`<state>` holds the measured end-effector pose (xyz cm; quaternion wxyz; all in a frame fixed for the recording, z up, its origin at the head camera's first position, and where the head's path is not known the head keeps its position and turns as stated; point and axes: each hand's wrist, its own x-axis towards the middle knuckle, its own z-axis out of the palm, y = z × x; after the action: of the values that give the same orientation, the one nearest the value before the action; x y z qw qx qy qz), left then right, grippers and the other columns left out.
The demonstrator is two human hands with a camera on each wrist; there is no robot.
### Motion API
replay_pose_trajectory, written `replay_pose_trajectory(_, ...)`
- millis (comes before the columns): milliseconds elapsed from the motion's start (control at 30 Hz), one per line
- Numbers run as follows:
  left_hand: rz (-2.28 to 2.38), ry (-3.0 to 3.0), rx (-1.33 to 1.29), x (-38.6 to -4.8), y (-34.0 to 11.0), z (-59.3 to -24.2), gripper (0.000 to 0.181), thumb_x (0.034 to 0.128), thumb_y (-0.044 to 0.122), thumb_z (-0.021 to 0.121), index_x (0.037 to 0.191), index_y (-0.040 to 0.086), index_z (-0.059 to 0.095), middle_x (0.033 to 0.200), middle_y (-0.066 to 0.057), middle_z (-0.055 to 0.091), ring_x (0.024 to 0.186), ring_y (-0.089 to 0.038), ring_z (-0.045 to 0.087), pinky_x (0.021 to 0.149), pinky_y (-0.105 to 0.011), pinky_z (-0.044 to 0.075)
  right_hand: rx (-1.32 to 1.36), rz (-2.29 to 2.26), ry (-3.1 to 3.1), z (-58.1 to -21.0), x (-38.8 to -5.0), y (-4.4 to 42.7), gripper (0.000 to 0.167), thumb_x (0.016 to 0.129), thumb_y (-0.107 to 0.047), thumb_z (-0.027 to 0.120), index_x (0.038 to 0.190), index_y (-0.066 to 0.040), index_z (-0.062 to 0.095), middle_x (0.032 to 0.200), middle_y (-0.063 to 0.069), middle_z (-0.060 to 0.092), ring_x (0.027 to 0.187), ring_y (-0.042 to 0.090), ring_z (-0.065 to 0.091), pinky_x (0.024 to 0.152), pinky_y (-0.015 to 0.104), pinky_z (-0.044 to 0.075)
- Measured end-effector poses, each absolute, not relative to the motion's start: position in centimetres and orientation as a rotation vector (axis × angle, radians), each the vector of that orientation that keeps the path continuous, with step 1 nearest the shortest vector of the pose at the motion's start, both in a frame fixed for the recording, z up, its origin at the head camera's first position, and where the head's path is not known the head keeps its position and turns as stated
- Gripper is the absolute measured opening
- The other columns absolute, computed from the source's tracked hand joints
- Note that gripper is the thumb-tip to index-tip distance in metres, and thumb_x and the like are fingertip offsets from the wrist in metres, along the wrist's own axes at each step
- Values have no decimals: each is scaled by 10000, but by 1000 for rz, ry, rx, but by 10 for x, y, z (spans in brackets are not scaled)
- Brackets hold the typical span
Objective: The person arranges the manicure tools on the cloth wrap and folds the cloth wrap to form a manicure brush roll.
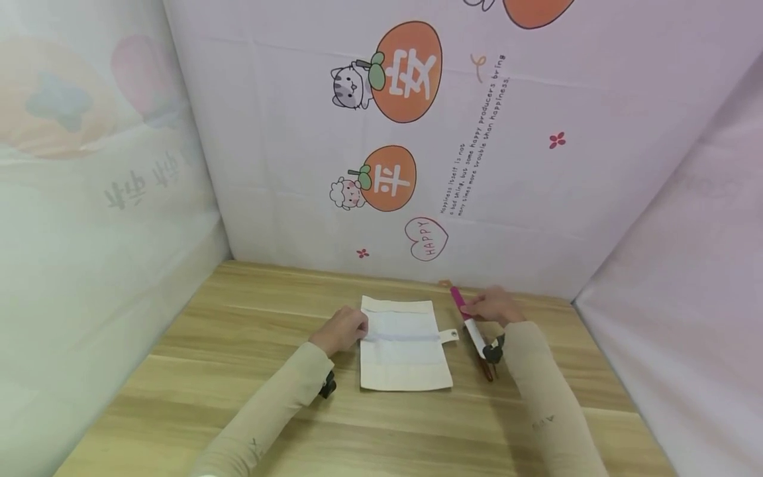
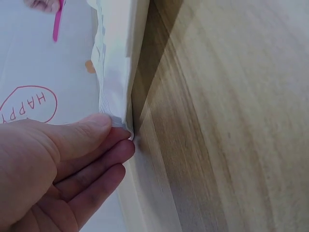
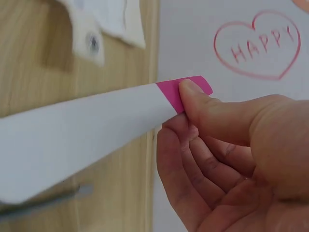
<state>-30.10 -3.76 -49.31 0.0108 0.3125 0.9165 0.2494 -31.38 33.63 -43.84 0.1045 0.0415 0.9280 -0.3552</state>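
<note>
A cream pouch (image 1: 405, 344) lies opened flat on the wooden table, its snap tab (image 1: 450, 336) pointing right. The left hand (image 1: 342, 329) pinches the pouch's left edge; in the left wrist view, thumb and forefinger of that hand (image 2: 72, 164) hold the edge of the pouch (image 2: 113, 72). To the right of the pouch, the right hand (image 1: 493, 306) holds a flat white strip with a pink end (image 1: 475, 336). The right wrist view shows thumb and fingers of this hand (image 3: 227, 145) pinching the pink end of the strip (image 3: 96, 130).
Thin items, one of them brown (image 1: 487, 371), lie on the table (image 1: 286, 424) under and beside the white strip. In the right wrist view a grey rod (image 3: 43, 203) lies below the strip. A printed cloth wall (image 1: 298, 165) rises behind the table's back edge, with cloth at both sides.
</note>
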Motion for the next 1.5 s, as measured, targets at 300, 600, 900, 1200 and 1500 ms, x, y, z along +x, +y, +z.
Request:
replay_pose_trajectory(300,767,2860,946,-300,-40,-494,242,967,-1,707,734,41,661,693,18,555,698,-126,488,695,-273,446,89,-1217,2660,-443,-334,268,239,943,-137,796,1073,60,762,1029,199,794,759,111,694,726,250,592)
replay_pose_trajectory(600,761,2859,916,-302,-40,-500,243,980,27,703,741,36,658,695,30,512,702,-128,475,704,-275,437,113,-1450,2624,-444,-357,214,237,936,-135,809,1086,46,784,957,141,815,768,105,725,877,366,638)
replay_pose_trajectory(900,773,2868,970,-302,-40,-497,224,956,-16,705,740,21,662,678,25,513,685,-118,475,674,-257,434,70,-1810,2479,-459,-373,174,250,936,-64,793,1117,102,747,986,162,803,768,89,718,833,336,649)
replay_pose_trajectory(1200,738,2878,959,-305,-37,-497,230,965,13,715,741,40,671,684,34,509,691,-113,475,675,-255,431,141,-2106,2510,-488,-379,150,185,931,-53,794,1068,68,767,957,167,794,752,80,705,881,432,645)
replay_pose_trajectory(1500,724,2898,938,-306,-35,-497,222,944,14,738,732,56,686,697,2,609,684,-129,518,678,-292,490,195,-2148,2410,-509,-375,139,194,934,-50,790,1089,63,760,1010,189,790,789,101,724,820,325,650)
